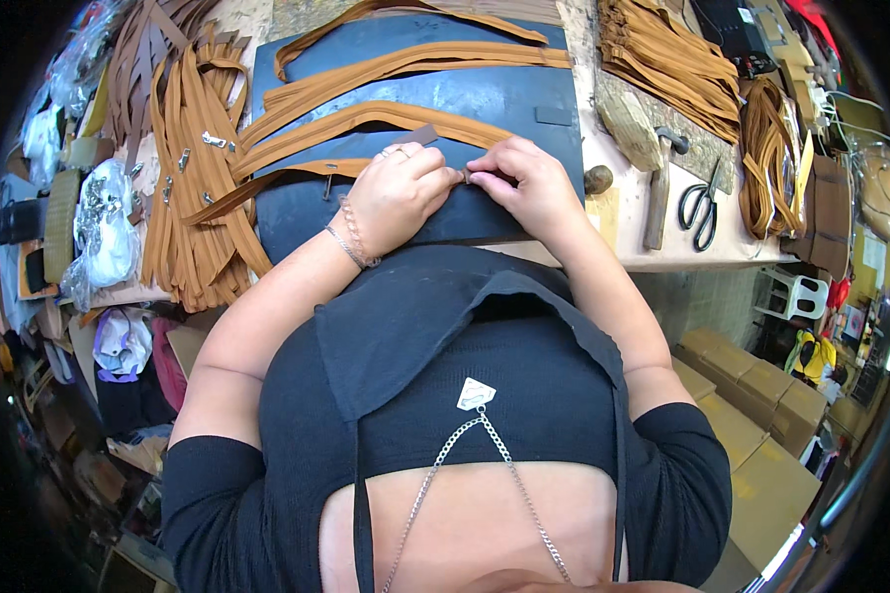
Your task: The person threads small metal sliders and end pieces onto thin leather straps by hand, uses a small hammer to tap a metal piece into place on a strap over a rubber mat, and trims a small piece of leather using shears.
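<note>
Both hands meet over a dark blue-black board [445, 94]. My left hand [398, 193], closed in a pinch, and my right hand [529, 188], also pinching, come together at a small brownish bit [467, 176] too hidden to name. A brown tab [418, 135] shows just beyond my left knuckles. Beside my left hand, the end of a tan zipper tape [287, 173] lies on the board with a metal zipper slider [328, 183] on it. Farther off, another tan zipper tape [376, 117] curves across the board behind both hands.
A pile of tan zipper tapes [183, 168] with metal sliders hangs at left. On the right are a hammer [660, 193], black scissors [702, 212], a stone-like block [628, 124] and bundled tapes [667, 64]. Cardboard boxes [752, 385] stand below the table on the right.
</note>
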`<state>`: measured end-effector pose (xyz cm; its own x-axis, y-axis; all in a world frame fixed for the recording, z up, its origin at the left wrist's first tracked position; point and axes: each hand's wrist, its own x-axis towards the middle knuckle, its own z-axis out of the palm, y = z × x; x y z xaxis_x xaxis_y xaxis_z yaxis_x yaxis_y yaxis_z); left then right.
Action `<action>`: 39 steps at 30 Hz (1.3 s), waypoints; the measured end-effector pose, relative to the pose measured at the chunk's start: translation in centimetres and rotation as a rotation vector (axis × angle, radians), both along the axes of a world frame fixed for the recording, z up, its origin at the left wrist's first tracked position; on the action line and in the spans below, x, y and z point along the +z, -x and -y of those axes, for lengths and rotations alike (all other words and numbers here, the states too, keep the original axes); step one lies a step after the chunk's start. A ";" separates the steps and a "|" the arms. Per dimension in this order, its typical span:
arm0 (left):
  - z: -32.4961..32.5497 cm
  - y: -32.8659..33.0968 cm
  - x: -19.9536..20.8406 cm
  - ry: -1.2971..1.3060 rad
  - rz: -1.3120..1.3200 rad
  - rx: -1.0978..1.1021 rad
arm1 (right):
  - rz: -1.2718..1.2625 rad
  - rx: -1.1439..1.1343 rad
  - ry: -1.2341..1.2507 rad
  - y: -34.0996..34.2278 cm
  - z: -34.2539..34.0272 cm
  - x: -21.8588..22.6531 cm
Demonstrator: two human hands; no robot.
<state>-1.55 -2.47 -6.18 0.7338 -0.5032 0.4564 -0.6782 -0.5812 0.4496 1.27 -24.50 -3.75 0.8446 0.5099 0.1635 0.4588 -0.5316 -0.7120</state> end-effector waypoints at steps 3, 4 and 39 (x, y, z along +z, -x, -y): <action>0.0 -0.1 0.2 0.005 -0.001 -0.002 | 0.033 -0.010 0.007 -0.1 0.1 -0.4; 0.0 -0.1 0.2 0.005 -0.003 0.001 | 0.031 -0.008 0.007 0.0 0.0 -0.5; 2.4 1.2 0.8 -0.163 0.072 0.109 | 0.414 -0.870 0.194 0.5 14.6 1.0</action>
